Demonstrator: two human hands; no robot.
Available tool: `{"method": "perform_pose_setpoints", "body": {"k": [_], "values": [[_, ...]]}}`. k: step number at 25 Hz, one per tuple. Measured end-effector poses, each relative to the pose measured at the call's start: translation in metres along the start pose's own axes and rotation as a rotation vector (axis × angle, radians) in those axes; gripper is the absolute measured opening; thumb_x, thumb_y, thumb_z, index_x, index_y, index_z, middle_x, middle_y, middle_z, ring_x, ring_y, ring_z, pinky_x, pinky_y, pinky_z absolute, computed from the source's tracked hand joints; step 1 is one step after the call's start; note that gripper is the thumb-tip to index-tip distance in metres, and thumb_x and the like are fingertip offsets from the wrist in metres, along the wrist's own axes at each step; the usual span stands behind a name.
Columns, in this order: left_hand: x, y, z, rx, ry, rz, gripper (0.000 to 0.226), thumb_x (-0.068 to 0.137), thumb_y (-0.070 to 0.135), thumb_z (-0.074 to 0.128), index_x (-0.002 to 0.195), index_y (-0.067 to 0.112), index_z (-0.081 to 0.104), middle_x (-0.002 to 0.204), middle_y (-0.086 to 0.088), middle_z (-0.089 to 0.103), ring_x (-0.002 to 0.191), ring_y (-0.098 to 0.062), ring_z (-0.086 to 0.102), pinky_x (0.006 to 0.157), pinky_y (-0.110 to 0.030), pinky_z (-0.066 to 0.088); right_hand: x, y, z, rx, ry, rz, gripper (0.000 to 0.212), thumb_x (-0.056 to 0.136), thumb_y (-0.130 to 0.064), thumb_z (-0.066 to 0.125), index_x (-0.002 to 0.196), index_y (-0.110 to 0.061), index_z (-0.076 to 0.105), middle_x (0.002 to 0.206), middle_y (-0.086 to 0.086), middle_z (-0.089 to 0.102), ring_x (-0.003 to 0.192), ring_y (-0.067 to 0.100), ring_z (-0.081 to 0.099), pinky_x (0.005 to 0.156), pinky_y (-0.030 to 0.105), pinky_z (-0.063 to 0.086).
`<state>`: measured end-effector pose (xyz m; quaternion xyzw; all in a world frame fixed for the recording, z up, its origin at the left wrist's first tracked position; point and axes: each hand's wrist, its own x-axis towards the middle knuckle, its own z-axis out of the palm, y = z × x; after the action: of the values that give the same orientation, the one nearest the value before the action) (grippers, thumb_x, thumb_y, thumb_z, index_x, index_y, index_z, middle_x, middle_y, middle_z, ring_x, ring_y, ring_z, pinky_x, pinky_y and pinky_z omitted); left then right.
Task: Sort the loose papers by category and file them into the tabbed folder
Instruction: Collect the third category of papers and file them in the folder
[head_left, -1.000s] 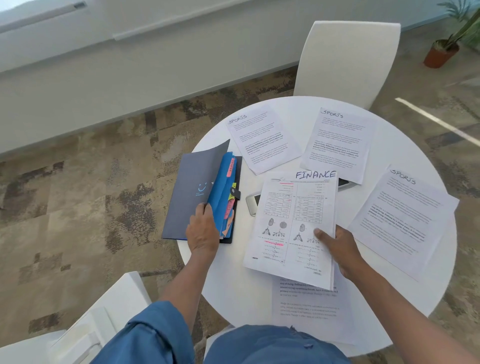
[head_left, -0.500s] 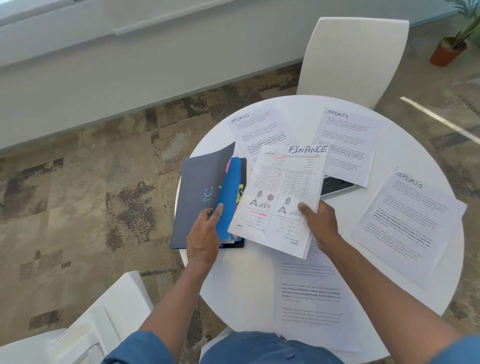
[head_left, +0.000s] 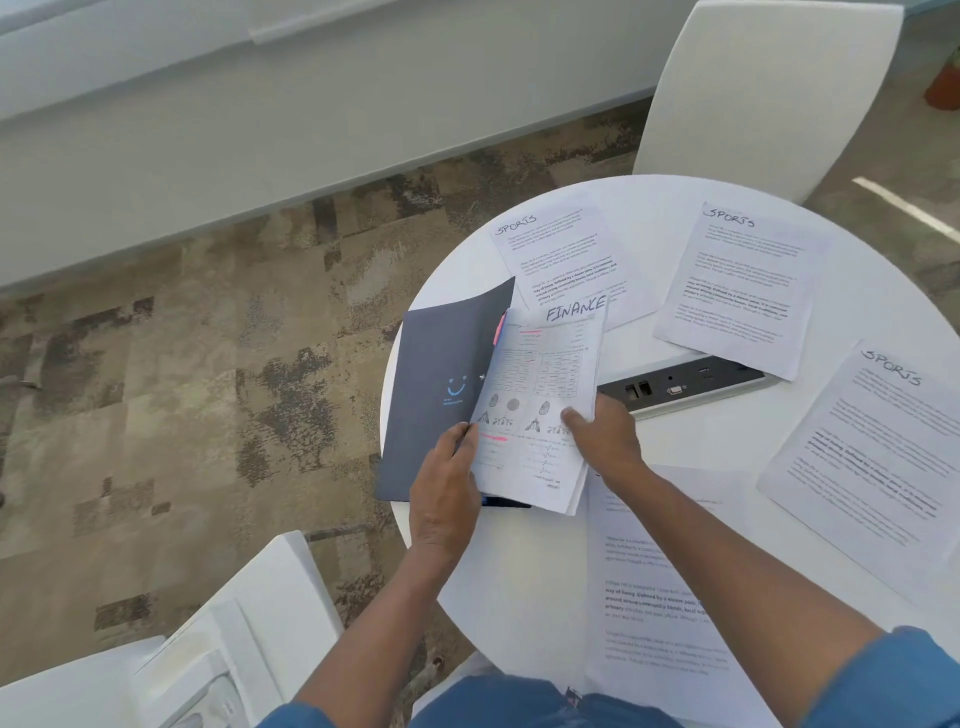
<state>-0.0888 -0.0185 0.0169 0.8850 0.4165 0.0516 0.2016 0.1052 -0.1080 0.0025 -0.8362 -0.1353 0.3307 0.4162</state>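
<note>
Moved leftward, the FINANCE papers (head_left: 540, 405) now overlapped the opened tabbed folder (head_left: 441, 389).
Right hand (head_left: 605, 439) fingers pinched the papers; left hand (head_left: 444, 499) fingers gripped the folder's raised cover.

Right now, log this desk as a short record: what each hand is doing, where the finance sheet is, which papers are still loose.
left hand: holds the folder cover open
right hand: grips the FINANCE papers, which lie over the open folder
loose on the table: three SPORTS sheets, plus one sheet near the person, heading hidden
also: power socket panel at the table's centre
</note>
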Motion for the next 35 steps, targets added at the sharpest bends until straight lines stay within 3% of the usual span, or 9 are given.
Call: {"method": "perform_pose_setpoints", "body": {"k": [5, 9, 12, 15, 18, 21, 29, 32, 35], "values": [[0.001, -0.005, 0.000, -0.031, 0.023, -0.001, 0.059, 0.084, -0.007, 0.052, 0.138, 0.018, 0.054, 0.137, 0.005, 0.055, 0.113, -0.020, 0.060, 0.075, -0.037, 0.060, 0.004, -0.009, 0.020, -0.068, -0.054, -0.011, 0.027, 0.094, -0.021, 0.061, 0.119, -0.012, 0.068, 0.112, 0.003, 0.070, 0.097, 0.019, 0.061, 0.077, 0.025, 0.043], [0.001, -0.008, -0.004, -0.052, 0.013, 0.037, 0.059, 0.084, -0.009, 0.054, 0.138, 0.015, 0.054, 0.138, 0.003, 0.056, 0.114, -0.020, 0.061, 0.081, -0.035, 0.059, 0.011, -0.017, 0.036, -0.082, -0.087, -0.004, 0.030, 0.092, -0.021, 0.062, 0.120, -0.010, 0.067, 0.116, 0.006, 0.071, 0.106, 0.025, 0.064, 0.085, 0.032, 0.051], [0.001, -0.009, -0.006, -0.057, 0.001, 0.028, 0.060, 0.086, -0.007, 0.053, 0.141, 0.016, 0.052, 0.140, 0.003, 0.054, 0.114, -0.019, 0.060, 0.080, -0.034, 0.059, 0.010, -0.032, 0.053, -0.026, -0.129, 0.013, 0.024, 0.092, -0.022, 0.063, 0.113, -0.012, 0.067, 0.111, 0.005, 0.071, 0.092, 0.020, 0.065, 0.075, 0.031, 0.055], [0.002, -0.012, -0.007, -0.078, -0.006, 0.033, 0.058, 0.088, -0.005, 0.056, 0.142, 0.016, 0.051, 0.140, 0.001, 0.054, 0.115, -0.019, 0.059, 0.079, -0.032, 0.060, 0.006, -0.032, 0.065, -0.003, -0.053, 0.058, 0.013, 0.088, -0.023, 0.063, 0.093, -0.011, 0.059, 0.097, 0.005, 0.071, 0.072, 0.022, 0.071, 0.062, 0.040, 0.062], [0.002, -0.015, -0.006, -0.086, -0.020, 0.041, 0.056, 0.090, -0.001, 0.060, 0.142, 0.017, 0.051, 0.140, 0.002, 0.053, 0.114, -0.018, 0.059, 0.074, -0.031, 0.061, 0.002, -0.022, 0.073, -0.002, 0.040, 0.041, 0.008, 0.081, -0.020, 0.061, 0.083, -0.021, 0.053, 0.088, 0.002, 0.071, 0.070, 0.023, 0.071, 0.063, 0.043, 0.061], [0.000, -0.017, -0.005, -0.087, -0.042, 0.050, 0.056, 0.092, 0.002, 0.059, 0.144, 0.019, 0.049, 0.142, 0.004, 0.051, 0.114, -0.016, 0.058, 0.075, -0.031, 0.060, -0.002, -0.027, 0.074, -0.082, 0.069, -0.006, 0.008, 0.086, -0.018, 0.063, 0.091, -0.019, 0.056, 0.086, -0.001, 0.068, 0.079, 0.020, 0.067, 0.071, 0.037, 0.058], [0.002, -0.022, -0.008, -0.096, -0.063, 0.049, 0.056, 0.094, 0.001, 0.055, 0.146, 0.019, 0.046, 0.145, 0.002, 0.048, 0.119, -0.017, 0.055, 0.075, -0.033, 0.061, 0.011, -0.034, 0.078, -0.153, 0.064, -0.023, 0.017, 0.085, -0.017, 0.056, 0.101, -0.022, 0.058, 0.095, 0.000, 0.071, 0.086, 0.022, 0.068, 0.074, 0.044, 0.059], [0.002, -0.026, -0.006, -0.091, -0.060, 0.061, 0.059, 0.090, -0.003, 0.054, 0.145, 0.019, 0.047, 0.144, 0.003, 0.050, 0.115, -0.019, 0.058, 0.076, -0.035, 0.060, 0.012, -0.030, 0.075, -0.154, 0.035, -0.069, 0.028, 0.085, -0.012, 0.056, 0.110, -0.018, 0.064, 0.087, 0.000, 0.071, 0.085, 0.019, 0.067, 0.076, 0.039, 0.057], [-0.001, -0.026, -0.008, -0.084, -0.056, 0.074, 0.059, 0.089, -0.004, 0.057, 0.143, 0.017, 0.049, 0.143, 0.000, 0.052, 0.113, -0.021, 0.060, 0.075, -0.034, 0.060, 0.016, -0.029, 0.072, -0.190, 0.008, -0.103, 0.030, 0.089, -0.013, 0.058, 0.118, -0.014, 0.063, 0.097, 0.003, 0.070, 0.087, 0.019, 0.067, 0.075, 0.034, 0.057]]}}
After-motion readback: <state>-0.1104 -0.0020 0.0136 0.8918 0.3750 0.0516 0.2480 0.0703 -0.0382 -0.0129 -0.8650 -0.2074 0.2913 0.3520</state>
